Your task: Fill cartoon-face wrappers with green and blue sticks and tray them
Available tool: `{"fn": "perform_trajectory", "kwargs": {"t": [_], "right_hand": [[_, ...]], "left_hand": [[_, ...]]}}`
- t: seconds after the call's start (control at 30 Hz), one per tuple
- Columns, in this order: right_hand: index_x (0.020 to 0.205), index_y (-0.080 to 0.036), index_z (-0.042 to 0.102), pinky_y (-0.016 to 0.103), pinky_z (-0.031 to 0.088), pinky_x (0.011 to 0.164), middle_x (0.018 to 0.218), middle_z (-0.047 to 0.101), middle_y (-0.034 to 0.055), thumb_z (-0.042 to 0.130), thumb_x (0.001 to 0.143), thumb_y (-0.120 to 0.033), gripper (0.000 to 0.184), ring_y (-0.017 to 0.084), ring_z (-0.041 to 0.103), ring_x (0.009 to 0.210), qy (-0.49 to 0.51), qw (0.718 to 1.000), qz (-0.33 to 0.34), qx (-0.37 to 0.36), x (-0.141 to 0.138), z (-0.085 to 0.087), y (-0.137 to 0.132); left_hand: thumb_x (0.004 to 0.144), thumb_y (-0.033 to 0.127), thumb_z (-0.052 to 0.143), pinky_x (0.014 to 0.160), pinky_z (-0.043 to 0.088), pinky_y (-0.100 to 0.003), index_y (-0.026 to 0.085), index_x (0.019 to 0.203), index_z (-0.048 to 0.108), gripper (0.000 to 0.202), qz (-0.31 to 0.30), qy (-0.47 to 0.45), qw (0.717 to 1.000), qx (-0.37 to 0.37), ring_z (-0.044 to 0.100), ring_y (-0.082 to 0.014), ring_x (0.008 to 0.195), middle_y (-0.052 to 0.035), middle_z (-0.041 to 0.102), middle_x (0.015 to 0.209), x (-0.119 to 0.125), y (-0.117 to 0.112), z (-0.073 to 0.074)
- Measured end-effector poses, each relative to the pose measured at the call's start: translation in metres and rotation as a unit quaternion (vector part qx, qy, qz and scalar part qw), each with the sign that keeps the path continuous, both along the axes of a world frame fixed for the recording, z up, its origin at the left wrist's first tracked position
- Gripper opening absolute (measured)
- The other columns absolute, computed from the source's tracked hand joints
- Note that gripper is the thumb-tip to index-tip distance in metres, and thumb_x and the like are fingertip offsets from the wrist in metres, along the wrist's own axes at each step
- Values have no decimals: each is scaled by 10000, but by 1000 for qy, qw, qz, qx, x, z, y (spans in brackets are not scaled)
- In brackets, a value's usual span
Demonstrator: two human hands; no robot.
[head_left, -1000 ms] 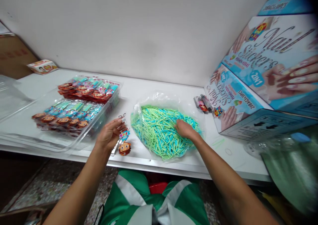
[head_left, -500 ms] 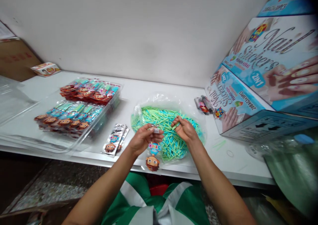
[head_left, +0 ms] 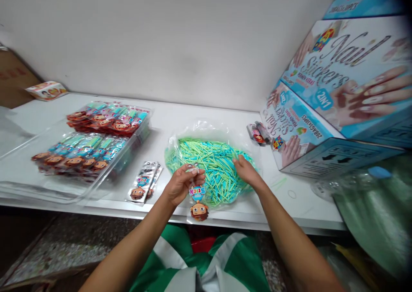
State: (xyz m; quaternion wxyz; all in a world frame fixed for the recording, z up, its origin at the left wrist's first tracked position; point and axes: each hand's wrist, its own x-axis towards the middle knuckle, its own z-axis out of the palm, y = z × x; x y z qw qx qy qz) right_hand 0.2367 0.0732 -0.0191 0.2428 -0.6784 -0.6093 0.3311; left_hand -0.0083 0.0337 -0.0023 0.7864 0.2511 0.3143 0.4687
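Note:
My left hand pinches the top of a clear sachet printed with "Stick" and a brown-haired cartoon face. The sachet hangs upright in front of a clear plastic bag. Thin green and blue sticks lie heaped in this bag. Over the right side of the heap is my right hand, its fingers closed on a few thin sticks at the fingertips. How many it holds is too small to tell. Left of my left hand, several flat sachets lie stacked on the table.
A clear plastic tray at left carries rows of filled sachets. Nail-sticker boxes rise at the right, with small packets beside them. A plastic bottle lies at the right edge; a small box stands back left.
My right hand has shifted right over the heap, its fingers turned more downward. My left hand still holds the sachet, which hangs straighter. The view has turned slightly rightward.

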Motion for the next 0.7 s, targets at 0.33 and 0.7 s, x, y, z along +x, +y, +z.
{"fn": "perform_trajectory", "kwargs": {"t": [0.33, 0.7], "right_hand": [[1055, -86, 521, 400, 410, 814, 1026, 635, 229, 437, 856, -215, 252, 322, 593, 1004, -286, 951, 82, -79, -18, -17, 24], [1043, -77, 475, 410, 426, 770, 948, 637, 236, 354, 874, -277, 288, 324, 615, 917, -236, 969, 70, -33, -6, 2, 19]], "left_hand": [[671, 177, 735, 635, 537, -284, 91, 901, 665, 255, -12, 33, 998, -46, 662, -159, 653, -92, 705, 812, -2, -7, 7], [677, 209, 731, 670, 548, -315, 101, 816, 658, 191, -14, 34, 999, -23, 668, -170, 669, -95, 709, 826, -4, -5, 6]]}}
